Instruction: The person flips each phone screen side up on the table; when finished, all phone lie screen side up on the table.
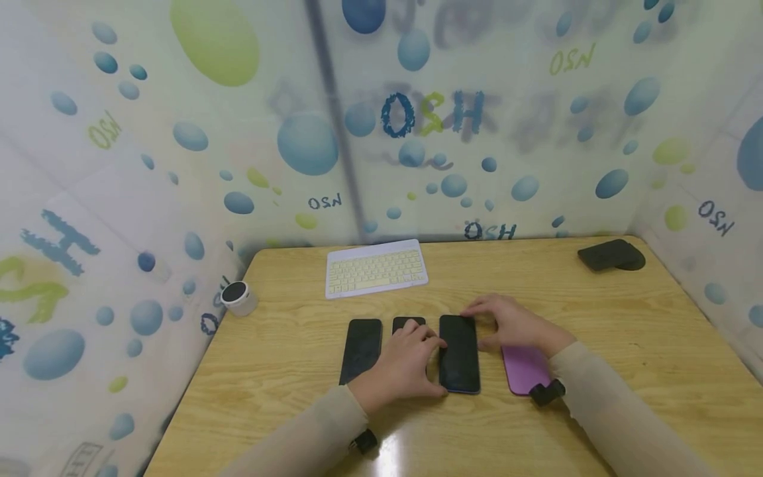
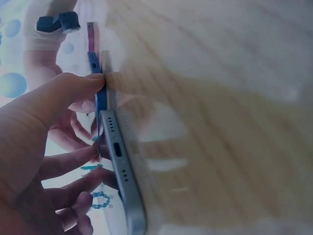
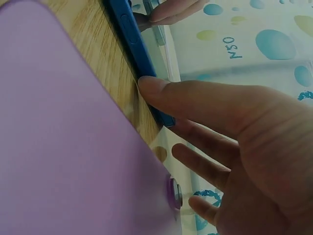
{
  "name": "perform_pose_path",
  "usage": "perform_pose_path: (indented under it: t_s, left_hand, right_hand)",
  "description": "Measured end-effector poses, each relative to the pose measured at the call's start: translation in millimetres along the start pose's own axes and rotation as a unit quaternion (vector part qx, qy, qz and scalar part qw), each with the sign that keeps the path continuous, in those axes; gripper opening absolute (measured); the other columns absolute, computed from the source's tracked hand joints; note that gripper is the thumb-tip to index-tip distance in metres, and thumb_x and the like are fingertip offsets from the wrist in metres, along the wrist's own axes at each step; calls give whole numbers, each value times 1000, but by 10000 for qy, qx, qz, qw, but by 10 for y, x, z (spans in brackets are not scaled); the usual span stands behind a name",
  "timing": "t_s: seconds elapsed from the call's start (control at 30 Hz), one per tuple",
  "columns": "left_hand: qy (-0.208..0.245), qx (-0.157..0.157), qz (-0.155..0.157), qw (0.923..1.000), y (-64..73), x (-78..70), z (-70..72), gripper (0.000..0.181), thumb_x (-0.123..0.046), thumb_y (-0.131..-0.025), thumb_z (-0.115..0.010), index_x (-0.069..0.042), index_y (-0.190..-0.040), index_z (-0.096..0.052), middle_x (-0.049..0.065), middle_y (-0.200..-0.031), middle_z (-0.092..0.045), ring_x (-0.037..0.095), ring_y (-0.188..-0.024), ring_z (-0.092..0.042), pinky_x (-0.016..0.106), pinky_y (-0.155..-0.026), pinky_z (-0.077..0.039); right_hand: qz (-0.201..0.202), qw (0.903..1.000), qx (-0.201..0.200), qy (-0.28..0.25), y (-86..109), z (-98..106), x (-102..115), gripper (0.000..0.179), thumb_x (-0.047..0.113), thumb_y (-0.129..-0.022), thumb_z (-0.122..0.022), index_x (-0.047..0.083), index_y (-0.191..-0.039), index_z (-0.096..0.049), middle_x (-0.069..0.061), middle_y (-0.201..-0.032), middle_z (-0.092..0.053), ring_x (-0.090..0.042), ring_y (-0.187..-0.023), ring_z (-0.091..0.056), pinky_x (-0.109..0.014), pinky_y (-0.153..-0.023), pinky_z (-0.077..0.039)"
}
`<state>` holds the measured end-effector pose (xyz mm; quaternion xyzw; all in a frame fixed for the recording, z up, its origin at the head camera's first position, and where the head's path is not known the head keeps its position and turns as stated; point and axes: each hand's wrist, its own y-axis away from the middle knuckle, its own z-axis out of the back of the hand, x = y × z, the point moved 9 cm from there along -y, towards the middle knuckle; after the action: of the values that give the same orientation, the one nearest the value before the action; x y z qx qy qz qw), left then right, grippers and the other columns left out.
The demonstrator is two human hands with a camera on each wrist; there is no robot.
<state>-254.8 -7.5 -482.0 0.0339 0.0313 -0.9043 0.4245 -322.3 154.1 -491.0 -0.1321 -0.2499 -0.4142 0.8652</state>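
Note:
A black-screened phone with a blue edge (image 1: 459, 361) lies flat on the wooden table between both hands. My left hand (image 1: 399, 363) holds its near left corner, thumb at the bottom edge and fingertips at the left side. My right hand (image 1: 517, 324) has its thumb on the right edge and its index finger at the far right corner. Beneath the left hand, a second phone (image 1: 411, 320) is mostly hidden; a silver-edged phone (image 2: 122, 166) shows up close in the left wrist view. Farther left lies another dark phone (image 1: 361, 348). Partly under my right wrist is a purple phone (image 3: 73, 132), back up.
A white keyboard (image 1: 377, 269) lies at the back of the table (image 1: 286, 371). At the left edge stands a small white cup-shaped object (image 1: 240, 301) with a dark top. Flat black items (image 1: 610, 255) sit at the back right. Patterned curtains enclose the table.

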Motion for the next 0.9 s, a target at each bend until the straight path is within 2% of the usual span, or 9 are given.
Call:
perform_pose_path:
  t_s: [0.27,0.47,0.57,0.63,0.7,0.8,0.9]
  left_hand:
    - [338,65,108,9994,1,37,53,75,-72,-76,-78,-27,-135,-66,-5,-131,-63,15,-111,-51,33,-94,-50]
    - [665,-64,-140,9977,-46,-69,84,64,-63,-82,-78,-27,-133,-68,-6,-133,-64,13,-108,-51,29,-92,-49]
    - [756,-178,-406,9962,-96,-172,90,60,-60,-83,-79,-25,-131,-69,-7,-135,-65,13,-115,-54,32,-104,-47]
    - [774,-226,-575,9951,-135,-239,79,59,-58,-83,-80,-24,-131,-70,-8,-137,-64,14,-118,-55,33,-106,-46]
    - [785,-231,-690,9943,-180,-296,55,58,-58,-84,-80,-25,-131,-70,-10,-139,-63,13,-118,-54,32,-106,-45]
    - [762,-183,-780,9939,-252,-370,8,60,-60,-84,-79,-26,-133,-69,-12,-141,-62,11,-112,-50,25,-95,-44]
    - [781,-100,-795,9937,-323,-433,-23,61,-60,-84,-79,-27,-134,-68,-11,-141,-62,10,-114,-49,23,-95,-43]
  right_hand:
    - [556,9968,-572,27,196,100,78,52,14,-84,-84,8,-133,-69,-13,-136,-66,-37,-127,-59,-61,-103,-46]
    - [264,9974,-652,-172,427,153,-54,46,18,-89,-81,9,-133,-69,-14,-139,-63,-42,-131,-54,-65,-105,-42]
    - [125,9977,-657,-125,533,175,-148,48,19,-89,-81,11,-134,-68,-13,-141,-63,-43,-134,-52,-66,-107,-39]
    - [94,9975,-693,-94,590,195,-203,49,19,-88,-81,11,-135,-68,-12,-141,-63,-42,-133,-53,-65,-108,-39]
    - [-5,9975,-701,-77,642,214,-266,50,19,-88,-82,13,-135,-67,-11,-141,-63,-42,-134,-53,-66,-108,-39]
    - [-152,9973,-709,-84,721,240,-352,50,21,-89,-81,15,-136,-67,-11,-142,-63,-42,-134,-52,-66,-108,-39]
    - [-220,9969,-746,-86,782,276,-403,49,21,-89,-81,14,-135,-67,-10,-141,-63,-42,-133,-54,-64,-107,-41]
